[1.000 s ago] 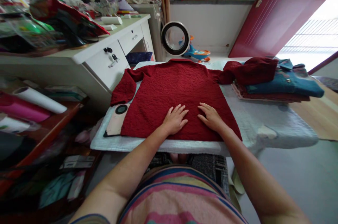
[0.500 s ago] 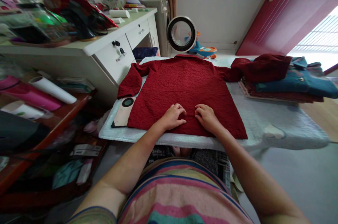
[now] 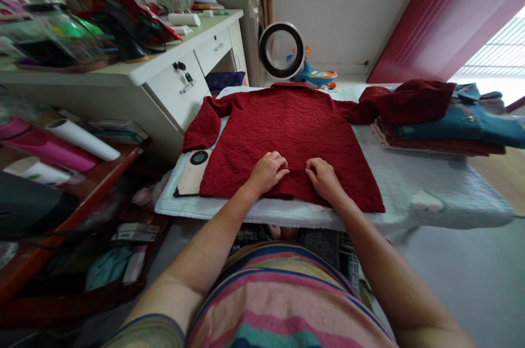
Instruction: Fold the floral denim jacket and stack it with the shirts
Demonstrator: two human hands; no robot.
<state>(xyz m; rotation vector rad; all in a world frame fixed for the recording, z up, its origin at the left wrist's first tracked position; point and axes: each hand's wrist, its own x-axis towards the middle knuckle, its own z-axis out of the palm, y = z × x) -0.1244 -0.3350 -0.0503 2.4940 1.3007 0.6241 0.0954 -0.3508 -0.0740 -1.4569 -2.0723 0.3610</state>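
A dark red, textured long-sleeved shirt (image 3: 283,123) lies spread flat, its collar at the far end and its hem towards me. My left hand (image 3: 268,173) rests on the lower middle of it, fingers curled and thumb drawn in, pinching the cloth. A short way to the right, my right hand (image 3: 323,177) pinches the same cloth with bent fingers. Between the two hands the fabric is slightly creased. The shirt's left sleeve is bent down, next to a pale flat object with a dark round disc (image 3: 196,164). Its right sleeve reaches onto a stack of folded clothes (image 3: 459,129).
Under the shirt is a pale blue padded cover (image 3: 410,173). A white desk (image 3: 164,69) crowded with items stands at left, above a reddish wooden shelf (image 3: 102,173). Beyond are a round black-and-white ring-shaped appliance (image 3: 264,52), a blue-and-orange toy (image 3: 315,75) and a red door (image 3: 410,25).
Both hands have moved slightly away from me, and their fingers have drawn in on the cloth. The hem between them has shifted up a little.
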